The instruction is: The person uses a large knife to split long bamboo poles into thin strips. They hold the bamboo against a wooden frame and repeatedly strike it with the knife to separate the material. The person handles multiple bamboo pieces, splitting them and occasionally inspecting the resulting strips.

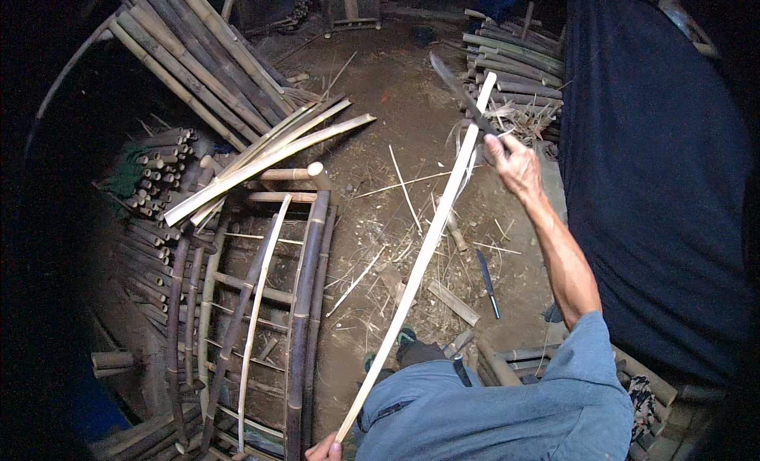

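A long, pale split bamboo strip point(424, 251) slants in front of me, from the lower edge up toward the upper right. My left hand point(323, 449) is closed around its near end, with only some fingers showing at the bottom rim. Near the strip's far end, my right hand point(518, 169) grips a machete point(453, 79) by its handle, which the fingers mostly cover. The dark blade crosses the strip at an angle and appears to touch it. Thin curled shavings hang beside the strip just under the blade.
On the left stands a bamboo frame point(299, 302), with split bamboo strips point(269, 160) resting across its far end. Bamboo poles point(202, 57) lean behind them; more are stacked point(518, 61) at the far right. A narrow knife point(487, 283) lies among floor scraps. A dark cloth point(649, 184) hangs right.
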`<state>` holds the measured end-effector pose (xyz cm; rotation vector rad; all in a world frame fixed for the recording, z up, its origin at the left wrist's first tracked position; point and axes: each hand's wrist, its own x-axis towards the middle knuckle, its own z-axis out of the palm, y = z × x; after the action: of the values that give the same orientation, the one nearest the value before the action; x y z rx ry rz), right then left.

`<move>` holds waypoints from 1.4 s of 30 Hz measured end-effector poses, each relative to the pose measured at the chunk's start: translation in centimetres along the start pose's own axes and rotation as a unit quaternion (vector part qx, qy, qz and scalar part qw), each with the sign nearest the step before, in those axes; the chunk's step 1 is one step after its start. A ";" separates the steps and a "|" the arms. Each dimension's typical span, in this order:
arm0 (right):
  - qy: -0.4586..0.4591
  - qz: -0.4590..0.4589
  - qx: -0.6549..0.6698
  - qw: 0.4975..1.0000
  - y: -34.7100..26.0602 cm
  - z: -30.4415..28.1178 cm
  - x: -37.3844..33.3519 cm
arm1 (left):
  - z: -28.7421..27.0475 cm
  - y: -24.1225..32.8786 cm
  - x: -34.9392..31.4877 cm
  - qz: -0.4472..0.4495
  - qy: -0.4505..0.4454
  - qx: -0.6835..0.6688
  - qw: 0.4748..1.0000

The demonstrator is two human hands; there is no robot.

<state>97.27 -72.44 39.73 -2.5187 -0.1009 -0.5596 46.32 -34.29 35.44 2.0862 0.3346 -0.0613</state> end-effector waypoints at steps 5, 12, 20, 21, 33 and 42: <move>0.011 0.038 -0.047 0.998 2.0 -0.2 3.8 | -1.9 -3.4 -5.1 -0.057 0.026 0.028 0.998; -0.059 0.218 0.211 0.951 0.7 5.0 0.1 | -6.1 -7.9 -4.2 -0.135 0.033 0.159 0.977; -0.271 0.352 0.489 0.751 -22.9 25.7 -32.1 | -7.7 -12.4 -0.1 -0.137 0.116 0.065 0.982; -0.265 0.355 0.508 0.739 -25.3 26.8 -33.4 | -8.7 -13.6 -0.7 -0.114 0.120 0.039 0.985; -0.101 0.111 0.541 0.828 -38.7 31.8 -27.0 | -24.3 -19.6 -8.4 -0.286 -0.012 -0.212 0.934; -0.152 0.082 0.222 0.960 -44.6 35.9 -29.1 | -26.1 -21.9 -7.0 -0.284 0.031 -0.135 0.949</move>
<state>75.80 -14.30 22.87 -2.1270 -0.1164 -0.0640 31.48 -3.05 31.78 1.6667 0.9227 -0.2784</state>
